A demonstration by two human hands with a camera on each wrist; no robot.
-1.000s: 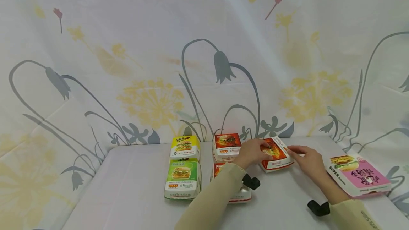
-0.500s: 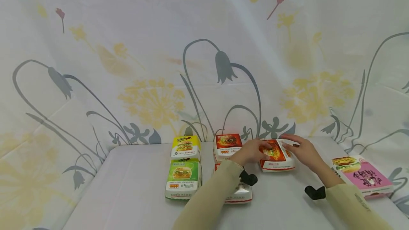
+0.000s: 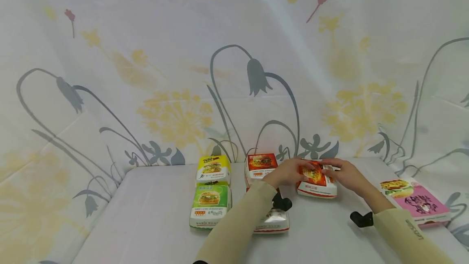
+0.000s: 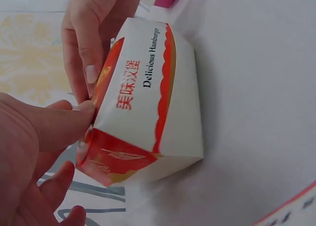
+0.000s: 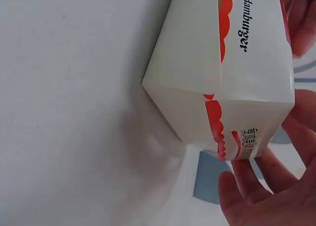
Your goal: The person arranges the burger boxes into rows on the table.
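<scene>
A red-and-white paper burger box [image 3: 316,191] sits on the white table, right of centre, with both hands around its upper part. My left hand [image 3: 287,173] holds its left side, and in the left wrist view the thumb lies on the top edge of the burger box [image 4: 143,88] while the lower fingers hang loosely. On the opposite side my right hand [image 3: 346,175] holds the back right corner, its fingers reaching over the top in the head view. The right wrist view shows fingertips [image 5: 244,174] against the end of the box; its printed top is mostly out of sight there.
Left of the hands stand a red burger box [image 3: 261,169] and another red-and-white box [image 3: 272,224], partly hidden by the left sleeve. Farther left are a yellow box [image 3: 213,170] and a green box [image 3: 209,207]. A flat pink box [image 3: 421,203] lies at the right. A flowered curtain [image 3: 234,105] hangs behind.
The burger box, tilted a second ago, has turned to sit squarer on the table. My right hand has shifted back and left over its top corner; my left hand stays at its left side.
</scene>
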